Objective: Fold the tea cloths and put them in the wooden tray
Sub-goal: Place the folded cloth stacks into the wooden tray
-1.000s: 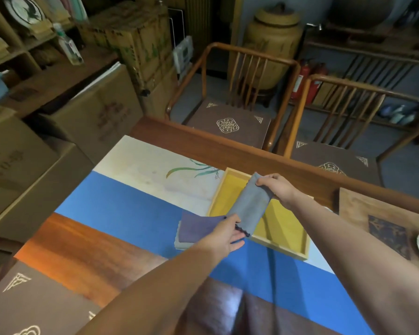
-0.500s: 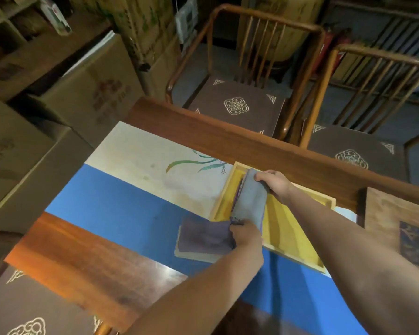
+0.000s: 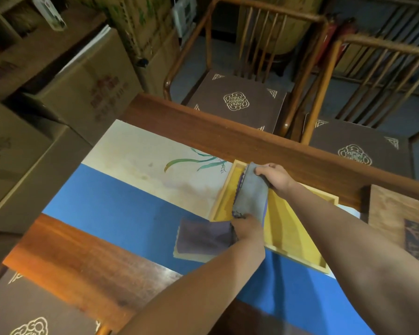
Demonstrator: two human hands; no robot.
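A folded grey tea cloth lies lengthwise over the left part of the wooden tray, which has a yellow floor. My right hand grips the cloth's far end and my left hand grips its near end at the tray's front rim. A purple tea cloth lies folded on a pale cloth on the blue runner, just left of the tray and beside my left wrist.
The tray sits on a blue and cream table runner over a wooden table. A dark wooden board lies at the right. Two chairs stand behind the table. Cardboard boxes are stacked at the left.
Both hands have carried the grey cloth down and to the left into the tray. The camera has tilted closer to the table.
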